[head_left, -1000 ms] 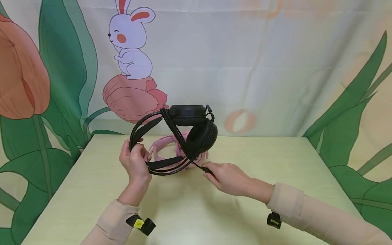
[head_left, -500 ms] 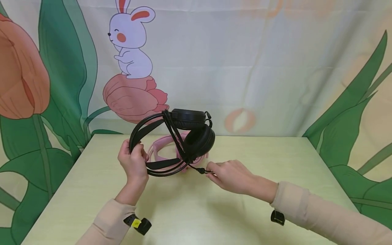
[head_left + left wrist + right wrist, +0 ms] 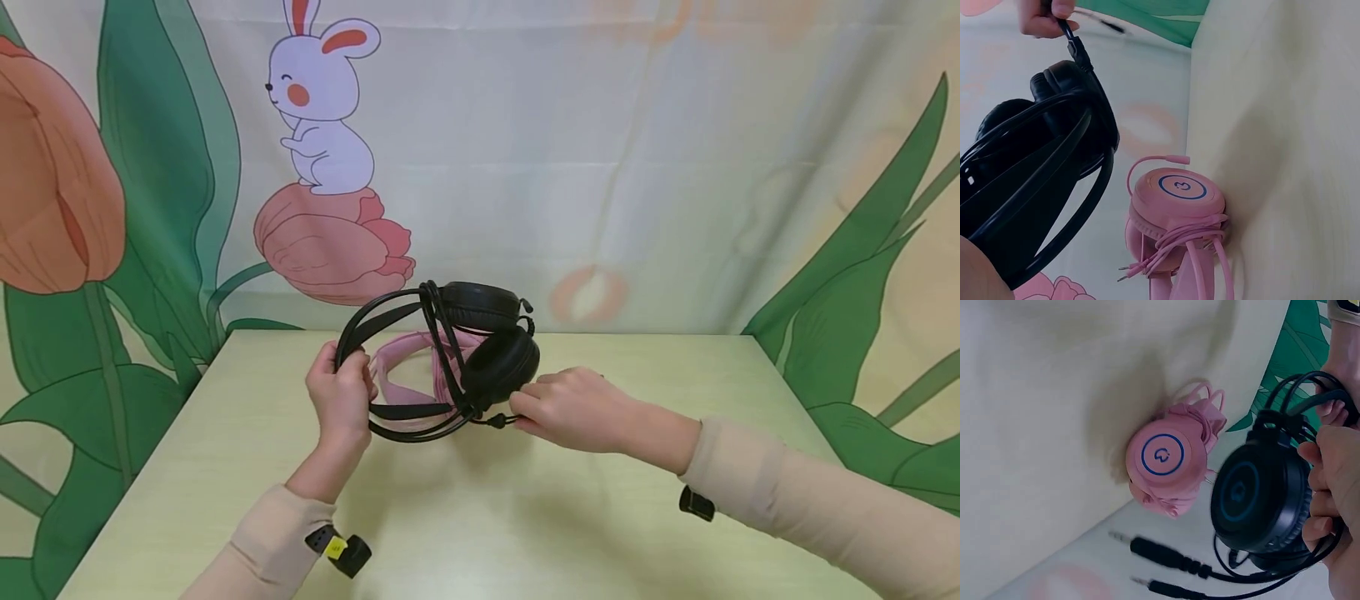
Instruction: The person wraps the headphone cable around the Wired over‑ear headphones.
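My left hand grips the headband of black over-ear headphones, holding them tilted above the table with the ear cups to the right. Their cord is wrapped in several loops across the headband near the cups. My right hand curls round the cord just beyond its black splitter. Two loose audio plugs stick out past that hand in the right wrist view. Behind the black pair, partly hidden in the head view, pink headphones with a microphone boom and a bundled cord rest on the table.
A pale wooden table lies beneath both hands. Behind it hangs a printed curtain with a rabbit, tulips and leaves. Each wrist carries a small black camera.
The black headphones have shifted slightly right and downward. My right hand has slid off the splitter onto the cord beyond it and moved a little up and to the right.
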Tool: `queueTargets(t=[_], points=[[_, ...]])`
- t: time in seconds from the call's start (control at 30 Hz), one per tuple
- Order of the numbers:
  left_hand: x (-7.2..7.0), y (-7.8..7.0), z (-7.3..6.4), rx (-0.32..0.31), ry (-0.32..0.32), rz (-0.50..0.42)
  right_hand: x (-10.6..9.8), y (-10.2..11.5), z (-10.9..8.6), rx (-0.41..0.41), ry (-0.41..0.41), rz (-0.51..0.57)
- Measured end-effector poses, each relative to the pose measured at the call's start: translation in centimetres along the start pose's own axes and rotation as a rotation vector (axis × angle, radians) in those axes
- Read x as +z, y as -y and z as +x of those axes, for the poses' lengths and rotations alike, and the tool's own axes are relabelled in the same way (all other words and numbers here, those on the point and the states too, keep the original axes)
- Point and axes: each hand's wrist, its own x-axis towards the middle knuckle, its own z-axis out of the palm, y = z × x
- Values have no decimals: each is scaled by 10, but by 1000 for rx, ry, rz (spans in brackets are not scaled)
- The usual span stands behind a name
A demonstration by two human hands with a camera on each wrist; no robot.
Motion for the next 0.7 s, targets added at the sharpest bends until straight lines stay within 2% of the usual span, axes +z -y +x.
queueTargets(t=[0.13, 0.33, 0.57, 0.7], points=[[1, 1, -1, -54, 46, 25, -6, -5, 3, -106, 1, -110], [3, 3, -4, -118, 100, 62, -14, -12, 5, -211, 27, -212], [2, 8, -7, -197, 140, 91, -16, -28, 4, -279, 25, -311], [2, 9, -9, -240, 174, 67, -18, -34, 5, -318, 16, -342]])
